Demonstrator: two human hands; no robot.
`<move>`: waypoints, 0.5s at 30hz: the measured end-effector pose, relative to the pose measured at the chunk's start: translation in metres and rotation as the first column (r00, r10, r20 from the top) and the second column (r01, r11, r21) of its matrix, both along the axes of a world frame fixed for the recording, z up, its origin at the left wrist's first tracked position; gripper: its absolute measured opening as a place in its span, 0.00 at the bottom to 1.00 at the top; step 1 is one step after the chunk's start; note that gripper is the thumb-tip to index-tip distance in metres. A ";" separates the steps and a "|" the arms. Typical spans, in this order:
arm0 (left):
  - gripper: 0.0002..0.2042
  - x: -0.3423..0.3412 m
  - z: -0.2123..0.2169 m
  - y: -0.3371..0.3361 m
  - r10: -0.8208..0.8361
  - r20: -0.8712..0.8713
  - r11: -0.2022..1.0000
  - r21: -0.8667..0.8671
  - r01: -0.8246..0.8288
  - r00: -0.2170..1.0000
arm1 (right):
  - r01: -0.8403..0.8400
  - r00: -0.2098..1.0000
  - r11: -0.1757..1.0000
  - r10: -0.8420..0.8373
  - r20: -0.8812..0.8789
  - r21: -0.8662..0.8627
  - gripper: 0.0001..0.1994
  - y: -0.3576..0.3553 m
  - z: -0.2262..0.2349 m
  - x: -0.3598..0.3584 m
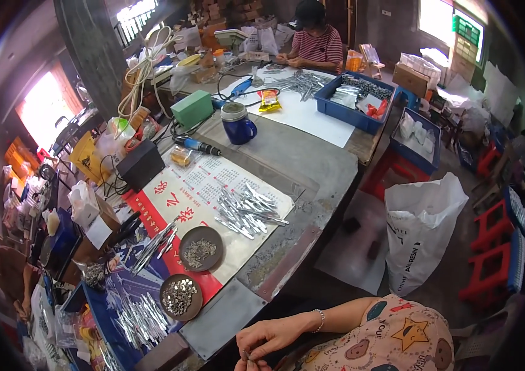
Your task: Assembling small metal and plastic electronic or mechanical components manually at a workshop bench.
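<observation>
1. Pinching small metal piece point(247, 355) between fingertips of right hand point(268, 337), bottom edge of head view, just off near edge of table point(330, 167); fingers closed together on piece, beaded bracelet point(321, 319) on wrist.
2. Left hand point(251, 365) only partly in frame, directly below right hand and touching it; fingers curled toward same piece, grip state not readable, cut by frame edge.
3. Nearest on table: grey flat plate point(219, 318) at table corner, just left of hands.
4. Further left: two round brown dishes, near dish point(180, 297) full of small shiny metal bits, far dish point(201, 248) with fewer bits, both on red-and-white printed sheet point(213, 185).
5. Pile of silver metal strips point(247, 210) on same sheet, beyond dishes; second bundle of strips point(154, 244) left of far dish; more strips in blue tray point(132, 321) at lower left.
6. Mid-table: blue mug with lid point(237, 123), green box point(192, 108), black box point(140, 164), blue-handled tool point(197, 146) with cable.
7. Far end: another person in striped shirt point(315, 43) seated, hands on own work, heap of strips and blue crate point(352, 102) beside.
8. Floor right of table: white plastic bag point(420, 229), red stools point(491, 247).
</observation>
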State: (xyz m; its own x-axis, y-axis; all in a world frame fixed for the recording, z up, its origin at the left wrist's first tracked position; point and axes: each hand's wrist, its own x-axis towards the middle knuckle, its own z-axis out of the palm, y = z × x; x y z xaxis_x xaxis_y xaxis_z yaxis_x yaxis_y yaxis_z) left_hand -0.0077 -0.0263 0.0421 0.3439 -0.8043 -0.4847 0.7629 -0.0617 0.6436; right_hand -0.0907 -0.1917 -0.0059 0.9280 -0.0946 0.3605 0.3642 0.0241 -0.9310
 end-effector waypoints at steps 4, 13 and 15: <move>0.08 0.007 -0.010 -0.002 -0.086 -0.041 0.996 0.000 0.086 0.995 | 0.056 0.998 0.997 -0.054 -0.042 0.048 0.07 0.003 0.009 -0.009; 0.06 -0.014 -0.008 -0.021 -0.188 0.204 0.982 0.004 0.191 0.961 | 0.322 0.926 0.921 -0.354 -0.130 -0.218 0.18 -0.014 0.016 -0.037; 0.06 -0.023 0.002 -0.027 -0.177 0.260 0.984 0.077 0.163 0.949 | 0.326 0.926 0.915 -0.359 -0.114 -0.238 0.19 -0.014 0.019 -0.041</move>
